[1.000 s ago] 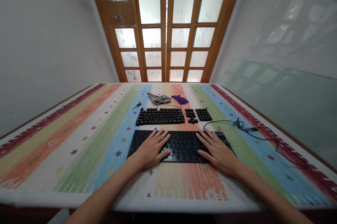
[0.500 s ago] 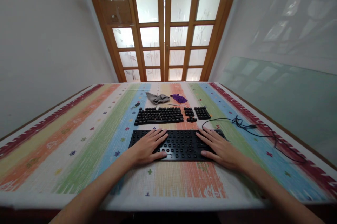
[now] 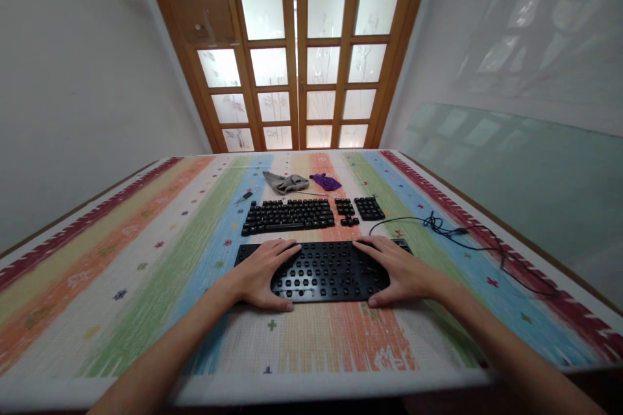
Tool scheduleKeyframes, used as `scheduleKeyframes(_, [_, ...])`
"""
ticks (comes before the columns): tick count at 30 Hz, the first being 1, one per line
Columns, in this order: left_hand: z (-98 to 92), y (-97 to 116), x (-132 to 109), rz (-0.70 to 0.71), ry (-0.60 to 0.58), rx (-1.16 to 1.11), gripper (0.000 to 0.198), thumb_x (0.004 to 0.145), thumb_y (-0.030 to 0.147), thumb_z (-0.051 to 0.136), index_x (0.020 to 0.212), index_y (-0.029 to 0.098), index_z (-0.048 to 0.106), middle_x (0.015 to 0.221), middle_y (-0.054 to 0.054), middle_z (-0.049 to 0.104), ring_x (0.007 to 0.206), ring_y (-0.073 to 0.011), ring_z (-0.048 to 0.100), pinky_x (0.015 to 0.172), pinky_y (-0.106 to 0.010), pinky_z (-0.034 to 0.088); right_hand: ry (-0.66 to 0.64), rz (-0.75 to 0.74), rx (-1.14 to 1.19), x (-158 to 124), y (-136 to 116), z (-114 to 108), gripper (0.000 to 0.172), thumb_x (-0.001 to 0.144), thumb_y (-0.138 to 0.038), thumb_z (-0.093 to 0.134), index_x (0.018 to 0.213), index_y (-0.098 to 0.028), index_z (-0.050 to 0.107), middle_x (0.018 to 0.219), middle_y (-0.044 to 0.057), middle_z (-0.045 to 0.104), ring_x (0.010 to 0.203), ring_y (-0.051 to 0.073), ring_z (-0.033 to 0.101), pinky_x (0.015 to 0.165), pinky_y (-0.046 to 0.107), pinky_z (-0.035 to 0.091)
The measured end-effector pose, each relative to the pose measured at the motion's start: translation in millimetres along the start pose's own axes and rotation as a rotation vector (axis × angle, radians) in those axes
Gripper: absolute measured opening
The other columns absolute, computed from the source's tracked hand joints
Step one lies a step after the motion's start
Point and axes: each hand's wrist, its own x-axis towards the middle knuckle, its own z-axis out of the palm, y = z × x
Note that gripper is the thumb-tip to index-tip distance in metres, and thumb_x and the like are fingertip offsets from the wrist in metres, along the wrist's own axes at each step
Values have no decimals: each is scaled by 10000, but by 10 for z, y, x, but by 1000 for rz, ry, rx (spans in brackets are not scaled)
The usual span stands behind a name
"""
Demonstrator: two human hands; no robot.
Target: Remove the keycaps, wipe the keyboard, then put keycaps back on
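Note:
A black keyboard base with its keycaps off lies near the front of a table under a striped, many-coloured cloth. My left hand spans its left part, fingers along the back edge and thumb at the front edge. My right hand holds the right part the same way. Both hands are closed on the base. Behind it the loose black keycaps are laid out in keyboard order, with a small cluster and a number block.
A grey cloth and a purple cloth lie behind the keycaps, with a small dark tool to their left. The keyboard's black cable trails off to the right. Wooden glazed doors stand beyond the table.
Both hands have turned inward from lying flat on the base, and the thumbs have come to its front edge. The view has shifted slightly.

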Motion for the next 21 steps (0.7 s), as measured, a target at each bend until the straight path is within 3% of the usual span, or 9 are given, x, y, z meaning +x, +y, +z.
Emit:
scheduleKeyframes(5, [42,-3,-6,-6,9,7,1141,655,760,666,1552,213,221,1586,-151,279,1424,-393,308,1167,-552,235,-18,-11,-83,-46,38,106,1175,675,-815,598,1563,-146,220,1577,212,273,1420,434,284,1162,612,220])
scheduleKeyframes(8, [41,-1,-8,3,7,27,1124,682,797,614,1555,213,212,1592,-149,262,1431,-384,299,1174,-547,219,56,-37,-128,-95,41,193,1136,729,-804,554,1577,-174,137,1616,176,188,1455,426,220,1181,614,168])
scheduleKeyframes(15, [43,18,-15,1,15,3,1100,700,812,590,1551,218,227,1589,-141,275,1432,-380,302,1183,-533,217,131,-86,-170,-122,13,226,1083,782,-771,529,1578,-193,77,1616,161,127,1470,385,201,1189,601,168])
scheduleKeyframes(19, [-168,-47,30,-49,84,-149,796,879,644,524,1525,247,285,1503,-111,446,1351,-295,452,1122,-440,362,139,-96,-163,-116,10,221,1092,774,-772,540,1576,-184,89,1613,161,127,1473,385,186,1190,606,155])
scheduleKeyframes(21, [-331,-187,100,-110,225,-169,594,948,539,460,1460,245,396,1384,-87,572,1268,-253,532,1083,-414,407,143,-91,-159,-115,11,225,1098,768,-774,546,1576,-183,95,1614,159,127,1476,378,181,1195,599,143])
